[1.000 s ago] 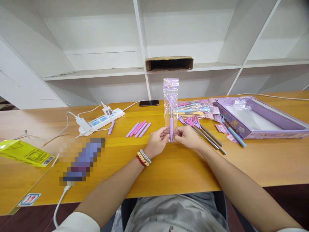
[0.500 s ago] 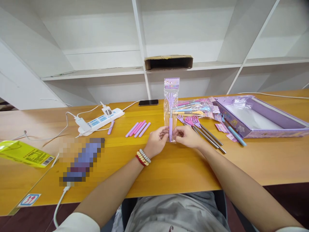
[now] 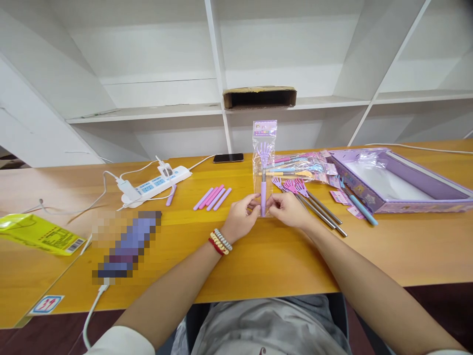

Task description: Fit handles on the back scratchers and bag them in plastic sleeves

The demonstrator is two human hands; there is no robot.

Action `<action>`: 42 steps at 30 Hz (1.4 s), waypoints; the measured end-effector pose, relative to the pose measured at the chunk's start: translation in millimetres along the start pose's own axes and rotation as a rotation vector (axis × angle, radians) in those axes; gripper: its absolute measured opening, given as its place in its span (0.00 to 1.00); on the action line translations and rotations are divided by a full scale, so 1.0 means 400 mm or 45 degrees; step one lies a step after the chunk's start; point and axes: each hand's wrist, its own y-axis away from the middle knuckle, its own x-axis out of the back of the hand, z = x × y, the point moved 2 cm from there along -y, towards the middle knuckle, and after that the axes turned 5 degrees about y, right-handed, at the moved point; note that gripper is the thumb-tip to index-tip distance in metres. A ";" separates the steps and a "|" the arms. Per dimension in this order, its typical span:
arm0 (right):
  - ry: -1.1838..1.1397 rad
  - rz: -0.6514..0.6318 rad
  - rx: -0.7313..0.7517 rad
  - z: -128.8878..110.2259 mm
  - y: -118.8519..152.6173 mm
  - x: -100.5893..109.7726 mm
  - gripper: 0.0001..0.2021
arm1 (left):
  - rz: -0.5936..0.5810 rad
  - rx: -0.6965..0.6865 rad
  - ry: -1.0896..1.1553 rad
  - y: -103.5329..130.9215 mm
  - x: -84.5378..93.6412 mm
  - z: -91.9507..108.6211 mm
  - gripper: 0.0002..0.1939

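Observation:
A clear plastic bag (image 3: 271, 148) with a purple printed header holds a purple hand-shaped scratcher (image 3: 263, 190), its handle toward me. My left hand (image 3: 242, 213) pinches the bag's lower left edge, and my right hand (image 3: 287, 209) pinches its lower right edge. Just right of them lie scratcher rods with pink and purple hand-shaped heads (image 3: 291, 186) and metal shafts. Behind these are several bagged scratchers (image 3: 295, 172). Pink and purple handle tubes (image 3: 212, 197) rest left of my left hand.
A purple box (image 3: 406, 204) stands at the right, beside a blue-handled scratcher (image 3: 360, 204). At the left are a power strip (image 3: 158, 186), cables, a blurred phone (image 3: 129, 244) and a yellow packet (image 3: 40, 234). A black phone (image 3: 228, 158) lies near the white shelves.
Both hands still hold the bag's lower end. The view has shifted very slightly; nothing else has clearly moved.

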 end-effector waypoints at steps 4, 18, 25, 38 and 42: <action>-0.026 -0.001 -0.005 0.004 0.001 0.000 0.07 | 0.028 -0.064 -0.161 0.002 0.005 0.001 0.16; 0.071 0.011 0.088 -0.012 0.001 0.002 0.06 | 0.072 -0.235 -0.284 0.007 0.008 0.008 0.17; 0.236 0.026 0.139 -0.004 0.002 -0.003 0.07 | 0.039 -0.188 -0.214 0.004 0.009 0.010 0.15; 0.359 -0.115 0.219 -0.013 0.010 -0.022 0.06 | 0.020 0.003 -0.367 0.001 0.018 0.015 0.08; 0.370 -0.144 0.239 -0.014 0.009 -0.023 0.06 | 0.001 0.004 -0.368 0.001 0.016 0.013 0.09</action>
